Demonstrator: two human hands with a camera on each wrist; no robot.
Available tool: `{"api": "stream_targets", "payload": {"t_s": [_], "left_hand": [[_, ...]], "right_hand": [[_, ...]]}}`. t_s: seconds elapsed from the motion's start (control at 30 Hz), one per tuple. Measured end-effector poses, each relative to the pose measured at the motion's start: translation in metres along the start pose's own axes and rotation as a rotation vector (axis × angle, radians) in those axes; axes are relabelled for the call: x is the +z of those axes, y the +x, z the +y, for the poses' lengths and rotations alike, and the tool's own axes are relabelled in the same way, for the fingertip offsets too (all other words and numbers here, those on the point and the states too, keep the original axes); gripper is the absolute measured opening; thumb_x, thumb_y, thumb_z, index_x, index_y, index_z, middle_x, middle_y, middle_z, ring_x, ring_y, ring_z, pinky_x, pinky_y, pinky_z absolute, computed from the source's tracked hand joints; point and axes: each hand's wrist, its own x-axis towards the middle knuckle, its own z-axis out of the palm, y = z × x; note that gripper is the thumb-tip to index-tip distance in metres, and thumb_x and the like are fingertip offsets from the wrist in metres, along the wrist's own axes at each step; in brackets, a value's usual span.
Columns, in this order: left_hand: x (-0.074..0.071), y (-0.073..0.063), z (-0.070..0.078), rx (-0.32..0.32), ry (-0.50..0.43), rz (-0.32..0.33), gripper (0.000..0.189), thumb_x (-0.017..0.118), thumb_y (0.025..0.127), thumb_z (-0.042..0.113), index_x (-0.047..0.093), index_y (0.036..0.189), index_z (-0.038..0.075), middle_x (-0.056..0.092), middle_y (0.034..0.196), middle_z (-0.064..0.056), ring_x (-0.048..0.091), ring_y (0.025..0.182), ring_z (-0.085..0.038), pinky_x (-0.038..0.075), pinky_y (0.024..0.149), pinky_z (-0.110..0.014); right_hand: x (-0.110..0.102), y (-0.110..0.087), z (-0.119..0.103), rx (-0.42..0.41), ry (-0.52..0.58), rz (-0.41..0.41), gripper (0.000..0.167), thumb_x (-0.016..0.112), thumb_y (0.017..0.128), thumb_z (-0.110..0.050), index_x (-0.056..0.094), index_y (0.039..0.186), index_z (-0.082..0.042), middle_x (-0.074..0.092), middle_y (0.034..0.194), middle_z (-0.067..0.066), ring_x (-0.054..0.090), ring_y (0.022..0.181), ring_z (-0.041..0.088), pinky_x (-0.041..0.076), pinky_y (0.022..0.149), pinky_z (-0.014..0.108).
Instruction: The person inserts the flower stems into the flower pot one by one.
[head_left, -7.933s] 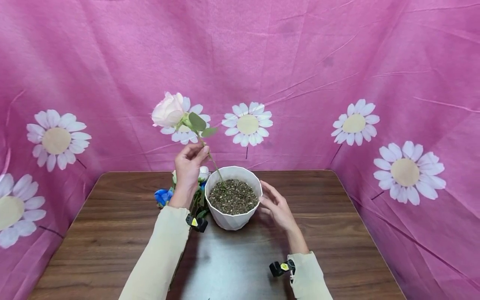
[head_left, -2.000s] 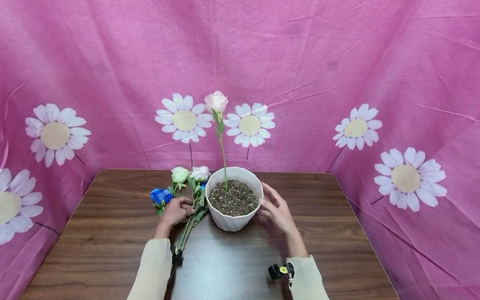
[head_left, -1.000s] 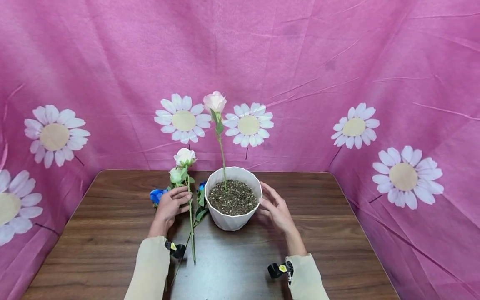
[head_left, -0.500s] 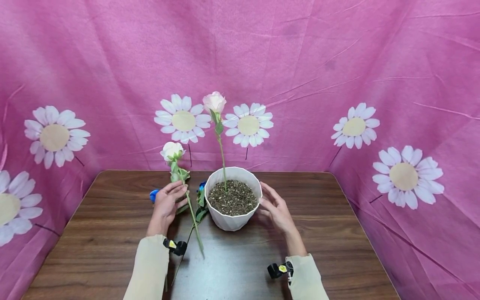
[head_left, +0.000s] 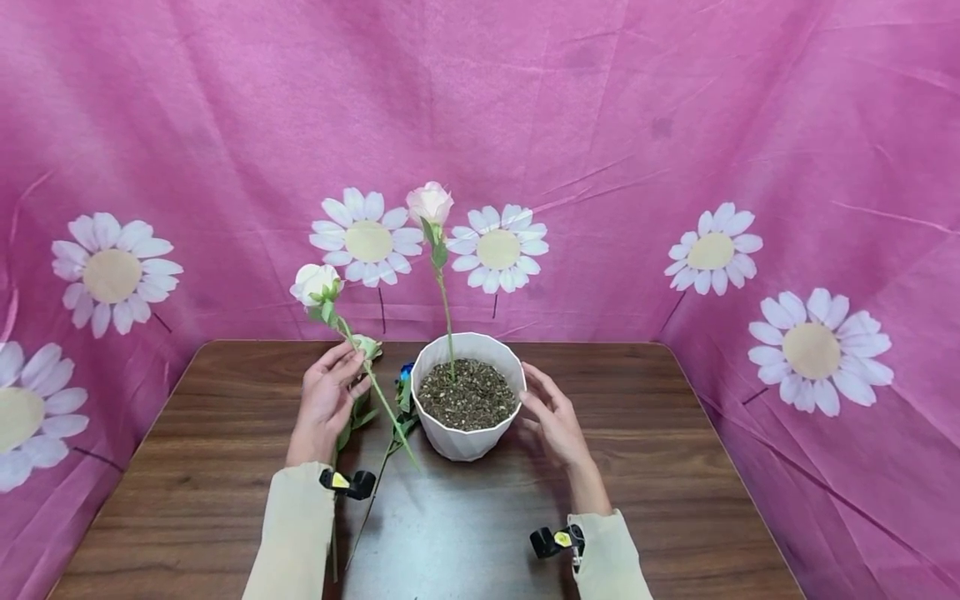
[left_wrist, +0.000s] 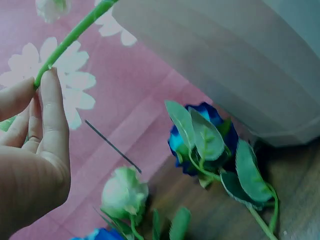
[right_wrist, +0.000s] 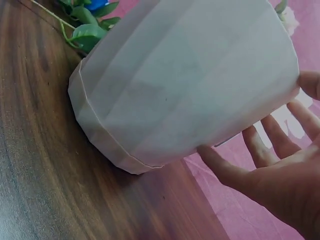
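My left hand [head_left: 324,398] pinches the green stem of a white rose [head_left: 317,285] between thumb and fingers. The rose leans left, its bloom high and its stem end pointing down toward the front of a white faceted flower pot [head_left: 461,443]. In the left wrist view the pinched stem [left_wrist: 75,35] runs up past the pot wall. My right hand [head_left: 557,421] rests its spread fingers against the pot's right side, also visible in the right wrist view. A pale pink rose [head_left: 430,202] stands upright in the pot's soil [head_left: 472,398].
Left of the pot, a greenish-white rose [left_wrist: 125,192] and a blue rose [left_wrist: 179,145] lie on the wooden table [head_left: 660,467]. Another blue bloom [left_wrist: 100,234] shows at the lower edge of the left wrist view. A pink daisy-print cloth [head_left: 600,150] surrounds the table.
The pink rose, earlier held by my left hand, now stands in the soil alone. My left hand has since lifted the white rose from the pile, tilting it left. The right hand has stayed at the pot.
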Motion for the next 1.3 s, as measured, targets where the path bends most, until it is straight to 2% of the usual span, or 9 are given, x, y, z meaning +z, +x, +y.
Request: {"api": "stream_targets", "payload": {"t_s": [0.2,0.37,0.67,0.9,1.0,1.3], "left_hand": [[0.012,0.0,0.006,0.019,-0.043,-0.05,0.012,0.056,0.103,0.001,0.064,0.099,0.008,0.067,0.09,-0.002,0.067,0.074,-0.015,0.061,0.066,-0.032],[0.027,0.001,0.012,0.08,-0.043,-0.067,0.011,0.056,0.103,0.002,0.063,0.097,0.009,0.068,0.092,-0.005,0.068,0.079,-0.018,0.062,0.067,-0.032],[0.046,0.007,0.019,0.204,-0.095,-0.004,0.008,0.061,0.1,0.0,0.056,0.099,0.006,0.069,0.089,-0.008,0.068,0.079,-0.02,0.061,0.062,-0.032],[0.056,0.008,0.02,0.258,-0.029,0.051,0.01,0.06,0.1,0.001,0.054,0.099,0.008,0.068,0.09,-0.006,0.066,0.075,-0.016,0.06,0.06,-0.031],[0.059,0.008,0.02,0.272,0.007,0.05,0.01,0.06,0.101,0.002,0.054,0.099,0.009,0.067,0.089,-0.005,0.064,0.074,-0.015,0.06,0.061,-0.031],[0.072,0.01,0.021,0.33,0.082,0.055,0.011,0.061,0.1,0.001,0.055,0.099,0.011,0.067,0.089,-0.004,0.065,0.082,-0.016,0.061,0.061,-0.03]], "right_hand": [[0.001,0.001,-0.002,0.016,0.036,0.033,0.052,0.054,0.102,-0.005,0.04,0.152,-0.002,0.041,0.151,0.024,0.046,0.128,0.037,0.048,0.096,0.061],[-0.004,0.003,-0.002,0.018,0.052,0.03,0.053,0.053,0.102,-0.004,0.038,0.152,-0.001,0.04,0.151,0.024,0.043,0.13,0.038,0.047,0.097,0.063],[-0.004,0.003,0.002,0.021,0.067,0.037,0.053,0.053,0.101,-0.002,0.039,0.152,0.001,0.042,0.148,0.024,0.048,0.124,0.034,0.051,0.092,0.058],[-0.002,0.003,0.001,0.026,0.063,0.023,0.053,0.054,0.101,-0.002,0.039,0.152,0.0,0.042,0.149,0.024,0.051,0.122,0.031,0.053,0.09,0.056],[-0.002,0.004,0.0,0.024,0.059,0.014,0.053,0.054,0.101,-0.002,0.039,0.152,0.0,0.042,0.149,0.024,0.051,0.121,0.03,0.054,0.089,0.054],[-0.003,0.006,0.0,0.023,0.051,0.01,0.054,0.054,0.101,-0.001,0.039,0.152,0.0,0.042,0.149,0.024,0.052,0.12,0.026,0.056,0.087,0.05]]}}
